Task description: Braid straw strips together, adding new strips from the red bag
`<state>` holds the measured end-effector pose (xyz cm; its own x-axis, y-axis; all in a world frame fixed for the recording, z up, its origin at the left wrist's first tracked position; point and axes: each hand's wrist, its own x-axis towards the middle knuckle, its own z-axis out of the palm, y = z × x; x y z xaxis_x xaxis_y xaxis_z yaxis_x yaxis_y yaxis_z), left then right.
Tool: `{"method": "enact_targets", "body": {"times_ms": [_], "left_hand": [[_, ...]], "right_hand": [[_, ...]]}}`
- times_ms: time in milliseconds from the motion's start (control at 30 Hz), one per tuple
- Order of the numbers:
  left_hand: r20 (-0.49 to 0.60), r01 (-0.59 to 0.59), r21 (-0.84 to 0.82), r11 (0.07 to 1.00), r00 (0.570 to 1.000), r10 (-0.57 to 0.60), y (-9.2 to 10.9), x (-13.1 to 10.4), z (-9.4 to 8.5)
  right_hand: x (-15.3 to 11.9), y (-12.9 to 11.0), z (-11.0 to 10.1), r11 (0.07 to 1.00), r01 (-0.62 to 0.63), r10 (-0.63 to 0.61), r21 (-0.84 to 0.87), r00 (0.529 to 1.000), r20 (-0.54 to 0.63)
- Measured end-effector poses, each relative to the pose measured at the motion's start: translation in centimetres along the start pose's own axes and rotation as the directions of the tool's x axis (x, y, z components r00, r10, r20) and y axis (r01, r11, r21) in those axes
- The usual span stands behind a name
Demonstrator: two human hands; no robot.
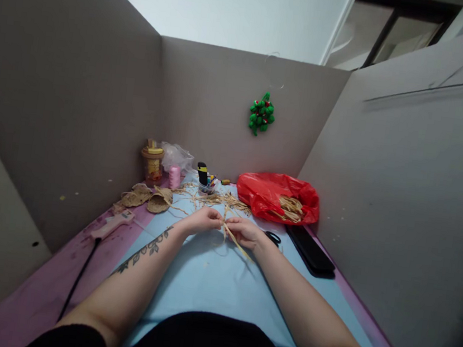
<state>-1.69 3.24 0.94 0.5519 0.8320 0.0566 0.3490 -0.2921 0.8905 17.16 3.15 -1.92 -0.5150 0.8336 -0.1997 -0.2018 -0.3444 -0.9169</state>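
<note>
Thin tan straw strands (239, 244) run between my two hands, above the blue cloth (209, 289). My left hand (204, 221) pinches them from the left with its fingertips. On the right, my right hand (244, 231) has its fingers closed round the same strands, and loose ends trail down toward me. Just beyond the hands, more dry straw (228, 200) lies scattered. Black scissors (273, 238) rest beside my right wrist, partly hidden by it.
A red plastic bag (262, 194) with straw stands back right, near a black flat case (310, 252). At left lie a glue gun (113, 224) and woven pieces (159, 200). Behind are pink thread (175, 177), a pen cup (207, 186) and a jar (152, 165). Grey partitions enclose the table.
</note>
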Motion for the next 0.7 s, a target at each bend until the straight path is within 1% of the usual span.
{"method": "enact_targets", "body": {"times_ms": [133,367,467,533,633,700], "left_hand": [[0.016,-0.028,-0.073,0.997,0.999,0.029,0.1,0.0,-0.1],[-0.028,-0.072,-0.057,0.996,0.997,0.071,0.0,0.4,0.2],[-0.071,-0.097,0.015,0.995,0.993,0.098,0.2,0.6,0.5],[-0.100,-0.131,0.083,0.988,0.985,0.139,0.3,0.6,0.6],[-0.132,-0.178,0.172,0.969,0.971,0.201,0.3,0.6,0.9],[-0.144,-0.188,0.221,0.957,0.964,0.223,0.3,0.6,1.1]], "right_hand": [[-0.2,-0.1,-0.1,0.998,-0.049,0.048,0.033,0.998,0.043],[0.1,0.1,-0.5,0.999,-0.033,0.032,0.033,0.999,0.022],[0.1,0.1,-0.6,0.998,-0.052,0.052,0.044,0.999,0.015],[0.1,0.2,-0.5,0.998,-0.060,0.060,0.037,0.998,0.011],[-0.1,0.2,-0.3,0.999,-0.032,0.032,0.037,0.999,-0.005],[-0.1,0.2,0.0,0.999,-0.002,0.003,0.052,1.000,-0.021]]}}
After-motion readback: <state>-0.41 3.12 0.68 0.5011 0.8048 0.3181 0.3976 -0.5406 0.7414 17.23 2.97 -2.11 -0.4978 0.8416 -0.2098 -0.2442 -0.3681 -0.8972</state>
